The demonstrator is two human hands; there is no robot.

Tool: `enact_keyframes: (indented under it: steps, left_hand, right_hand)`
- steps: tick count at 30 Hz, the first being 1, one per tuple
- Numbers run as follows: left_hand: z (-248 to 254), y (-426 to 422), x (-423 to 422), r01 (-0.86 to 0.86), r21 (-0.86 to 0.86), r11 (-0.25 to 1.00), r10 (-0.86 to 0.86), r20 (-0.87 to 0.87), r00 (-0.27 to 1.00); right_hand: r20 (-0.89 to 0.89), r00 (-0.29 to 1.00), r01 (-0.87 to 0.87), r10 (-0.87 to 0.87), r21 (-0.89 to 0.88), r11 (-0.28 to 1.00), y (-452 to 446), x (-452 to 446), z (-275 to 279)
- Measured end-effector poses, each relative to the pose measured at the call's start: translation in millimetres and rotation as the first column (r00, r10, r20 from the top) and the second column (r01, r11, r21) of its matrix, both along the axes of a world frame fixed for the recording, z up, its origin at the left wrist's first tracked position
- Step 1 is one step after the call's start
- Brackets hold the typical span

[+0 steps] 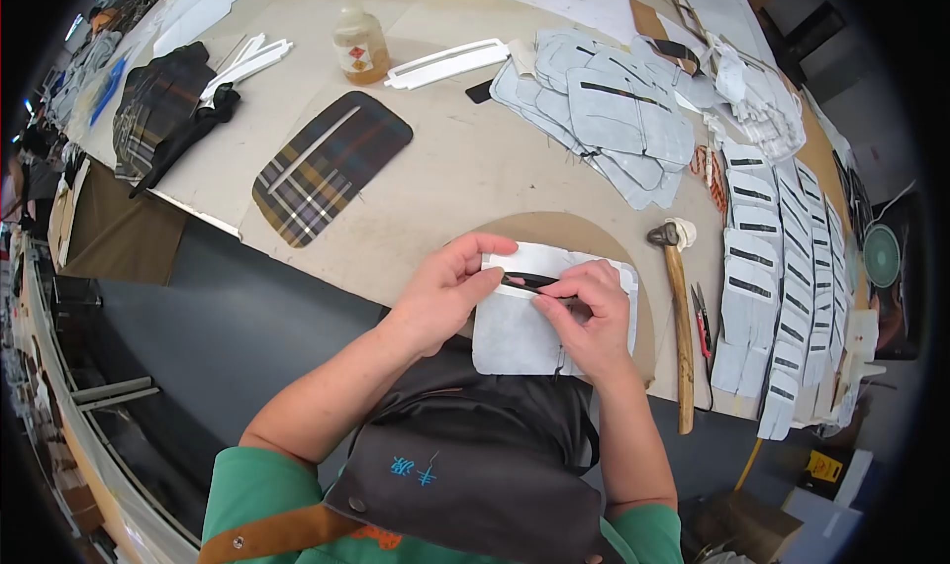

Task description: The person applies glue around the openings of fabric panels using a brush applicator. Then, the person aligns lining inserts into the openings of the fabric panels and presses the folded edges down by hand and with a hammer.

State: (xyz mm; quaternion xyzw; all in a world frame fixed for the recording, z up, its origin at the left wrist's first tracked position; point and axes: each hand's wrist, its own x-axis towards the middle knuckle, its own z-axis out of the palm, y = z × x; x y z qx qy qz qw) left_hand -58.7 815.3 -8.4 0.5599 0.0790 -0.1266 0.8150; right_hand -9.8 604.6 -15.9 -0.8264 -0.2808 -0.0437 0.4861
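A white fabric piece (510, 338) lies at the table's front edge, partly on a round brown board (554, 226). Across its upper part runs a slot with a black strip (529, 280). My left hand (450, 287) pinches the strip's left end, thumb and fingers at the piece's upper left. The right end is pinched between the thumb and fingers of my right hand (591, 317), which rests over the right half of the piece. To the right lie a hammer (679, 336) with a wooden handle and red-handled scissors (704, 331).
A plaid panel (332, 168) lies left of the hands, with dark plaid cloth (163, 109) beyond. A bottle (360, 47) stands near white strips (447, 64). Stacked white pieces (604, 109) lie at the back, and rows of slotted pieces (752, 257) at the right.
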Motion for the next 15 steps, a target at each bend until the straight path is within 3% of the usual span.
enact_keyframes:
  steps: [5,6,7,8,9,11,15]
  left_hand:
    - [3.9,18.4,9.0,0.071,-0.002,0.997,-0.071,-0.112,0.991]
    - [8.1,24.1,11.4,0.091,0.347,0.933,-0.108,0.030,0.994]
    - [13.6,26.8,15.0,0.049,0.652,0.757,-0.192,0.150,0.970]
    - [23.9,27.4,19.9,-0.167,0.791,0.589,-0.258,0.379,0.888]
    - [23.5,28.0,24.6,-0.166,0.789,0.592,-0.256,0.379,0.889]
    - [23.4,29.1,33.6,-0.159,0.877,0.452,-0.637,0.443,0.631]
    - [24.2,21.8,52.0,-0.062,0.946,0.318,-0.760,0.293,0.579]
  right_hand:
    - [-0.017,1.000,-0.008,0.008,-0.004,1.000,0.9,1.4,-0.5]
    - [0.010,1.000,-0.012,0.013,-0.040,0.999,1.6,2.2,0.3]
    - [0.036,0.999,-0.015,0.018,-0.078,0.997,1.8,2.4,0.4]
    - [0.032,0.999,-0.013,0.016,-0.081,0.997,2.2,1.4,-0.1]
    - [0.048,0.999,-0.006,0.010,-0.085,0.996,3.5,1.2,-0.5]
    - [0.069,0.998,-0.004,0.010,-0.092,0.996,4.4,2.4,-0.1]
    - [0.130,0.991,0.001,0.019,-0.146,0.989,5.0,0.8,0.4]
